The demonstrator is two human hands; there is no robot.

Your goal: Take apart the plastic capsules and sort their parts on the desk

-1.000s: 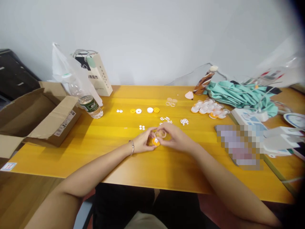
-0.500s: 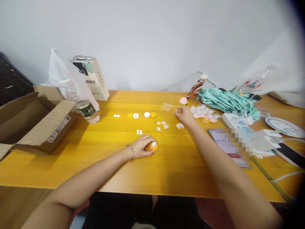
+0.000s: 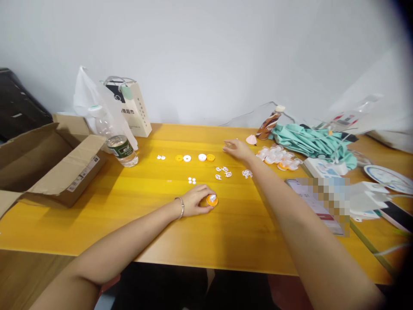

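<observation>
My left hand (image 3: 199, 200) curls its thumb and fingers around a small orange round base with a white piece on top (image 3: 212, 199), which rests on the table. My right hand (image 3: 237, 149) reaches across to the far part of the table, its fingers stretched out and apart, palm down. The clear round covers that lay there are hidden beneath it. Nearer me lie several white cut-out pieces (image 3: 225, 169) and a small pile of the same pieces (image 3: 247, 173). White discs (image 3: 201, 157) and yellow discs (image 3: 210, 158) form a row to the left of my right hand.
Small white dots (image 3: 192, 180) lie mid-table. Right of my right hand sits a heap of clear and orange capsules (image 3: 279, 157), with a brown bottle (image 3: 270, 123) and green cloth (image 3: 309, 142) behind. A phone (image 3: 314, 206) lies beside my right forearm. An open cardboard box (image 3: 64, 172) and water bottle (image 3: 122, 150) stand left.
My right hand has moved left from beside the clear covers to over them, and its fingers have stretched out. My left hand keeps its hold. The view has shifted slightly.
</observation>
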